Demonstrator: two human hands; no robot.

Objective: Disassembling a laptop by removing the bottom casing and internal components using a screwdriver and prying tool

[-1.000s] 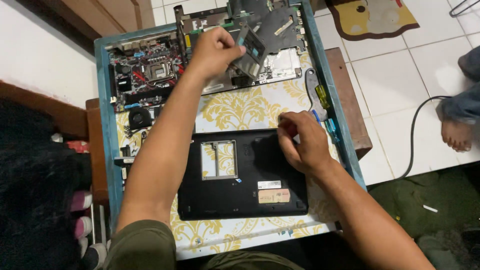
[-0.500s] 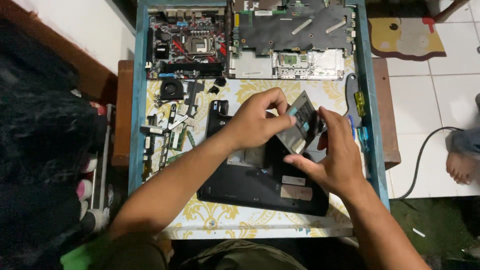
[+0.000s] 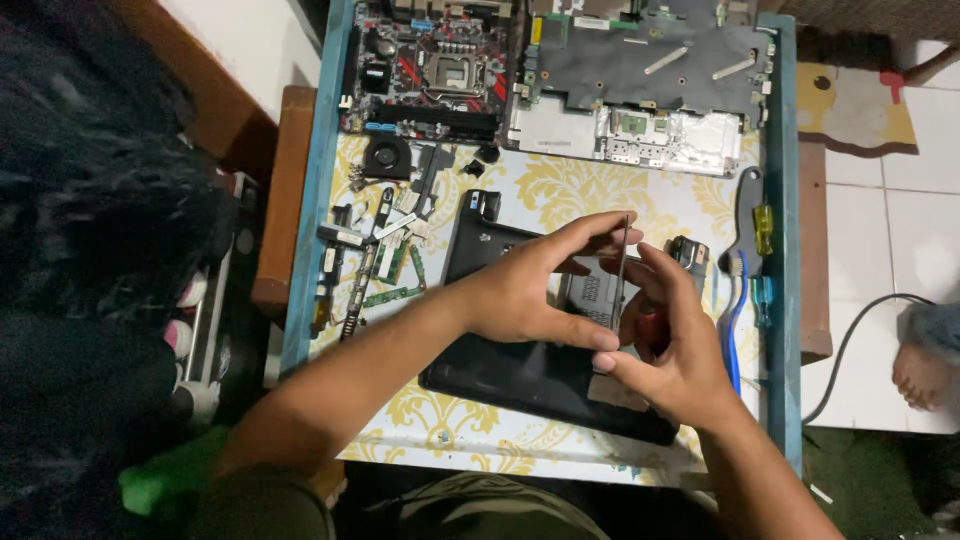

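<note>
Over black case (image 3: 530, 375): left hand (image 3: 530, 290) and right hand (image 3: 675, 350) pinch thin plate (image 3: 622, 275) on edge, fingers closed. Boards (image 3: 640, 85) at 12 o'clock, loose parts (image 3: 375, 255) at 9 already out; case open.

I have both forearms coming up from the bench's near edge and meeting over its middle. My left hand (image 3: 525, 295) curls in a pinch, thumb and forefinger spread. My right hand (image 3: 675, 345) is closed, fingertips meeting the left's.
</note>
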